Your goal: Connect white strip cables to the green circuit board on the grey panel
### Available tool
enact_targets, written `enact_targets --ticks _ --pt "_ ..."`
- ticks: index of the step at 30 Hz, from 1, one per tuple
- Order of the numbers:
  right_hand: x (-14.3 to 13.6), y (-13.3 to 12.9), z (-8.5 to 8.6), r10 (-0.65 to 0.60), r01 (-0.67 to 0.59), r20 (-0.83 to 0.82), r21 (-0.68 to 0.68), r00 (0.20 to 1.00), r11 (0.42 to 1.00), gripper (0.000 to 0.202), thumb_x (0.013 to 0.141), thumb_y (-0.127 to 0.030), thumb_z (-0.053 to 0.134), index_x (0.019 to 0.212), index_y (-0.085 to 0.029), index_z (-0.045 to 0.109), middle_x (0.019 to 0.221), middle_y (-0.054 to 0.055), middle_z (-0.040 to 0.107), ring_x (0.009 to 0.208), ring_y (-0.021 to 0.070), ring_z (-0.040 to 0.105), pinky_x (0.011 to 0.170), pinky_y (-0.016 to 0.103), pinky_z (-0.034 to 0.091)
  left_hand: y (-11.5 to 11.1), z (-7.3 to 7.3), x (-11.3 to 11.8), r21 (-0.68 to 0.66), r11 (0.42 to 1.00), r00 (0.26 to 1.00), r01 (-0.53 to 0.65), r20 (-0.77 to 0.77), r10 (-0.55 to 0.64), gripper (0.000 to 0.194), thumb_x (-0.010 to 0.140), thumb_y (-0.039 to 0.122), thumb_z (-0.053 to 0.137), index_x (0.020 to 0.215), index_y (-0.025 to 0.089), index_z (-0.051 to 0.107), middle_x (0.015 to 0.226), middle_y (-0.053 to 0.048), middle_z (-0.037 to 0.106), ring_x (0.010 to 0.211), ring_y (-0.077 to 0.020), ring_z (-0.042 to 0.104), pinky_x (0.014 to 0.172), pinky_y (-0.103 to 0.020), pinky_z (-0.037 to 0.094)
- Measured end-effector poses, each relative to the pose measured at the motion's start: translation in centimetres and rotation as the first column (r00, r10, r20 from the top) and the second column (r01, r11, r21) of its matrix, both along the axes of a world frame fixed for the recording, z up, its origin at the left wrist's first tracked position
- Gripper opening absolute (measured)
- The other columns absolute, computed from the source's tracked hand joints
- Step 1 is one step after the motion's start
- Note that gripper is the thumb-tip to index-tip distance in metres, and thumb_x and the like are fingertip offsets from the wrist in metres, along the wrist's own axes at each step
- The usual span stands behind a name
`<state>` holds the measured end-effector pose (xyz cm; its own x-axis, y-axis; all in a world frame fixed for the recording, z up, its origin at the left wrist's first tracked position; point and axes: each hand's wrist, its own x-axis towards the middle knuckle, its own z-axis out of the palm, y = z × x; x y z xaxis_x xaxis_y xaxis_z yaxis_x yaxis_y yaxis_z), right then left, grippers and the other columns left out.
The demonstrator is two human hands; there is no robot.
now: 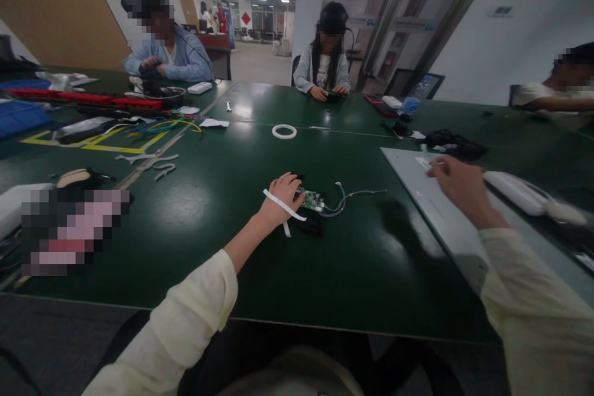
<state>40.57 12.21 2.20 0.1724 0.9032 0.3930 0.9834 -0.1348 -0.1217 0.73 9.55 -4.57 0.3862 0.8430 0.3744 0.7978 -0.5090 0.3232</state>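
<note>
My left hand is closed on the left end of a green circuit board, low over the table. Grey wires trail from the board to the right. A black piece lies under it. One white strip runs across the back of my left hand, and a second strip end hangs beneath the wrist. Over the grey panel on the right, my right hand pinches a small white strip at its fingertips.
A white ring-shaped roll lies mid-table. Metal wrenches and coloured wires are to the left. A white device rests on the panel's far side. People sit across the table and at far right.
</note>
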Motion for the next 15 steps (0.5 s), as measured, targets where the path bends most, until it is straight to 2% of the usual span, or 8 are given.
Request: enact_targets --ticks 2,5,8,10,11,13,15 --pt "-5.6 -1.0 0.5 0.213 -0.213 0.004 -0.008 0.977 0.977 0.025 0.088 -0.026 0.047 0.104 -0.014 0.062 0.083 0.012 0.068 0.076 0.0194 0.059 0.067 0.029 0.035 -0.2 0.4 0.1 0.025 1.000 1.000 -0.009 -0.002 0.009 0.031 0.090 0.035 0.041 0.110 0.015 0.054 0.123 -0.012 0.054 0.123 -0.0263 0.042 0.100 -0.050 0.036" --pt "-13.5 -2.9 0.3 0.476 -0.477 0.051 0.016 0.878 0.879 0.026 0.091 -0.028 0.042 0.101 -0.016 0.063 0.097 0.010 0.066 0.079 0.0181 0.058 0.068 0.027 0.037 -0.8 1.4 0.1 0.107 0.994 1.000 -0.022 0.000 0.022 0.035 0.092 0.036 0.036 0.117 0.015 0.049 0.119 -0.011 0.055 0.117 -0.0241 0.047 0.101 -0.049 0.033" --pt "-19.2 -4.5 -0.6 0.609 -0.612 0.086 0.011 0.789 0.791 0.028 0.093 -0.028 0.038 0.101 -0.017 0.063 0.093 0.008 0.065 0.078 0.0174 0.058 0.066 0.027 0.038 -1.3 2.5 -0.2 0.235 0.971 0.999 -0.035 0.001 0.036 0.046 0.090 0.034 0.040 0.132 0.014 0.036 0.126 -0.012 0.050 0.117 -0.0238 0.046 0.102 -0.045 0.032" --pt "-21.4 -5.2 -1.1 0.648 -0.650 0.093 -0.005 0.756 0.760 0.027 0.093 -0.028 0.038 0.099 -0.018 0.063 0.086 0.007 0.064 0.076 0.0171 0.058 0.063 0.026 0.038 -1.4 2.9 -0.4 0.293 0.956 0.999 -0.005 -0.034 0.016 0.051 0.088 0.031 0.045 0.135 0.014 0.033 0.129 -0.013 0.047 0.118 -0.0247 0.044 0.101 -0.044 0.032" --pt "-22.1 -5.4 -1.4 0.657 -0.659 0.092 -0.012 0.748 0.752 0.027 0.093 -0.027 0.039 0.098 -0.018 0.063 0.084 0.006 0.063 0.076 0.0169 0.058 0.062 0.026 0.038 -1.4 3.0 -0.6 0.307 0.952 0.998 0.020 -0.062 -0.001 0.049 0.087 0.029 0.047 0.133 0.015 0.036 0.127 -0.013 0.049 0.117 -0.0249 0.045 0.101 -0.044 0.031" --pt "-22.9 -5.7 -1.9 0.660 -0.661 0.077 -0.019 0.747 0.750 0.026 0.093 -0.026 0.039 0.098 -0.019 0.063 0.083 0.006 0.063 0.075 0.0167 0.057 0.062 0.026 0.038 -1.2 3.1 -0.9 0.311 0.947 0.991 0.076 -0.131 -0.036 0.035 0.086 0.025 0.046 0.121 0.018 0.050 0.117 -0.011 0.056 0.113 -0.0241 0.048 0.103 -0.046 0.028" --pt "-23.0 -5.9 -2.3 0.655 -0.655 0.049 -0.022 0.754 0.755 0.026 0.093 -0.026 0.039 0.098 -0.018 0.063 0.084 0.006 0.062 0.074 0.0165 0.057 0.063 0.026 0.038 -0.9 3.0 -1.1 0.301 0.945 0.977 0.125 -0.206 -0.064 0.022 0.087 0.021 0.044 0.101 0.019 0.061 0.099 -0.008 0.063 0.104 -0.0222 0.053 0.104 -0.047 0.026"
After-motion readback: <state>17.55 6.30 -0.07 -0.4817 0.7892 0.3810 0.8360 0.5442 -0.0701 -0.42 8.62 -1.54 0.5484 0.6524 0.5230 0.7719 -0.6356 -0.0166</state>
